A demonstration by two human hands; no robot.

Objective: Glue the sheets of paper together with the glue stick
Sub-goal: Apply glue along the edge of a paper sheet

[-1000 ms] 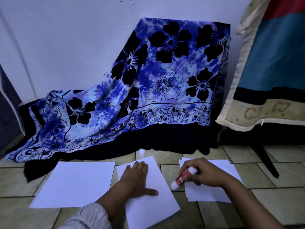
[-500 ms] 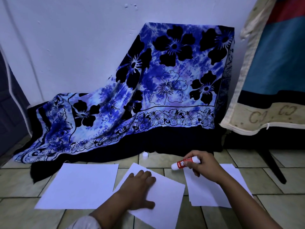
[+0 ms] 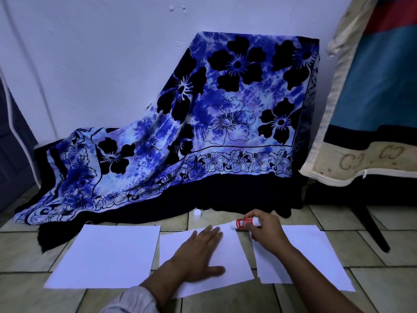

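Three lots of white paper lie on the tiled floor. My left hand (image 3: 198, 256) presses flat, fingers spread, on the middle sheet (image 3: 232, 256). My right hand (image 3: 265, 230) grips the red and white glue stick (image 3: 244, 222), held sideways with its white tip at the middle sheet's far right corner. A single sheet (image 3: 106, 256) lies to the left. A small stack of sheets (image 3: 311, 258) lies to the right, partly under my right forearm. The glue stick's white cap (image 3: 197, 213) stands on the floor beyond the sheets.
A blue flowered cloth (image 3: 203, 136) drapes over something against the white wall and spills onto the floor behind the sheets. A cushioned piece of furniture (image 3: 372, 109) with a dark leg (image 3: 370, 229) stands at the right. A dark panel (image 3: 13, 154) is at the left.
My right hand carried the glue stick from the middle sheet's right edge up to its far right corner. The sheet under my left hand turned and now lies straighter.
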